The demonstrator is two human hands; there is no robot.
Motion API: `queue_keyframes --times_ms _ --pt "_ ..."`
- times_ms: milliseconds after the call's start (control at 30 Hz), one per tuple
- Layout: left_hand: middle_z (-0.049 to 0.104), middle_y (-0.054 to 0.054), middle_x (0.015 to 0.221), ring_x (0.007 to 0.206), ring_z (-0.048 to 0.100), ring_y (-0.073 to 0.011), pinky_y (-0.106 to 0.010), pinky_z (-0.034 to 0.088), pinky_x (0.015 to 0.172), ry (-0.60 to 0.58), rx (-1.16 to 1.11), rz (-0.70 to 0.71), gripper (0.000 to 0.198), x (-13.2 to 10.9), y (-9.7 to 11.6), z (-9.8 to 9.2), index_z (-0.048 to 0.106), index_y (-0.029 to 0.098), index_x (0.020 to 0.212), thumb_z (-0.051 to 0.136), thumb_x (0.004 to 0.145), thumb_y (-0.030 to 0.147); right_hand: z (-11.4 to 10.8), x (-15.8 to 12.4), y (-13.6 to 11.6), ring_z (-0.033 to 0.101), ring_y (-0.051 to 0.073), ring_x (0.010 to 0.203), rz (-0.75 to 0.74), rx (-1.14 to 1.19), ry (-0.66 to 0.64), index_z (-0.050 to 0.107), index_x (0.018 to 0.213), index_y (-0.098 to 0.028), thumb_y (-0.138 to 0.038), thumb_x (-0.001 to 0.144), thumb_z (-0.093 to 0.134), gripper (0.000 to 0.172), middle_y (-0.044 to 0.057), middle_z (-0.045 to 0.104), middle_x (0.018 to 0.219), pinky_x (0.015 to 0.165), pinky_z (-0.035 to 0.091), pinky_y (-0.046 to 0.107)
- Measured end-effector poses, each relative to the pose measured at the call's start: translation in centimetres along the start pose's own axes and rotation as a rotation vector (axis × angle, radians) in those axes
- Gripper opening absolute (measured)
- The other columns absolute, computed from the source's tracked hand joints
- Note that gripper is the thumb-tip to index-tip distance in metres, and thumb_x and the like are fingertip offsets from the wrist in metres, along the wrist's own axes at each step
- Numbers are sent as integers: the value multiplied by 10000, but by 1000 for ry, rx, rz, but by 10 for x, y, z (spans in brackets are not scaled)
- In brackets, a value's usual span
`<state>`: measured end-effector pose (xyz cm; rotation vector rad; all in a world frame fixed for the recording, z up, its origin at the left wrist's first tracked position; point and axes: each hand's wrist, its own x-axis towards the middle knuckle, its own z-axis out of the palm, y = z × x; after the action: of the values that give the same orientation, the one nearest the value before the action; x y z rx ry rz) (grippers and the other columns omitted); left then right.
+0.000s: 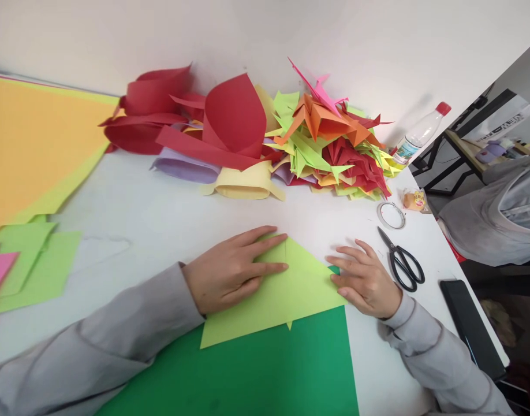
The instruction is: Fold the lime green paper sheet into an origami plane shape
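Note:
A folded sheet of light green paper (pixel 273 300) lies in front of me, partly over a dark green sheet (pixel 291 370). It has a pointed top, a faint upright crease, and a small tip showing below its lower edge. My left hand (pixel 236 268) rests flat on its left part with the fingers spread. Beside the right corner is my right hand (pixel 366 280), fingers apart and slightly curled, holding nothing. Whether its fingertips touch the paper's edge I cannot tell. Black-handled scissors (pixel 404 263) lie just right of that hand.
Red paper shapes (pixel 234 115) and a heap of folded paper (pixel 334 144) line the wall. At right are a tape roll (pixel 380 215), a wrapped snack (pixel 414 200), a bottle (pixel 421 136) and a black phone-like object (pixel 470 326). Orange sheets (pixel 40 144) and green sheets (pixel 61 260) lie left.

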<state>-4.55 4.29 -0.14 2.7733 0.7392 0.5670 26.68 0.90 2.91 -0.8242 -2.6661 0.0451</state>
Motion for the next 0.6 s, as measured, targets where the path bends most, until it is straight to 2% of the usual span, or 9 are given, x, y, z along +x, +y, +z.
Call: queue_keyframes --times_ms 167,400,533,600 --pt "404 -62 1475 1357 309 -331 -524 339 1078 5 -27 -7 422 0 -1 0 620 295 1215 398 875 178 -6 -4 6 463 239 1258 10 94 -37 697 921 -200 -277 954 398 311 61 665 1179 1076 294 499" --pt "390 -56 1485 1362 294 -333 -518 327 1078 15 -61 17 398 -1 -5 2 621 299 1207 408 884 210 -3 2 12 513 222 1207 71 196 101 655 1036 -194 -254 961 359 311 72 676 1153 1066 313 494" --pt "433 -54 1455 1344 312 -330 -523 335 1066 33 -56 30 404 0 -6 4 610 304 1210 407 877 200 9 26 2 429 241 1293 63 137 -45 576 1213 -161 -345 976 366 366 92 603 1283 1098 256 505" --pt "464 -50 1430 1336 321 -327 -521 337 1064 38 -48 37 407 1 -5 4 607 302 1209 408 872 190 15 38 -3 407 259 1309 25 101 -98 568 1220 -152 -379 978 370 386 93 594 1296 1104 227 529"
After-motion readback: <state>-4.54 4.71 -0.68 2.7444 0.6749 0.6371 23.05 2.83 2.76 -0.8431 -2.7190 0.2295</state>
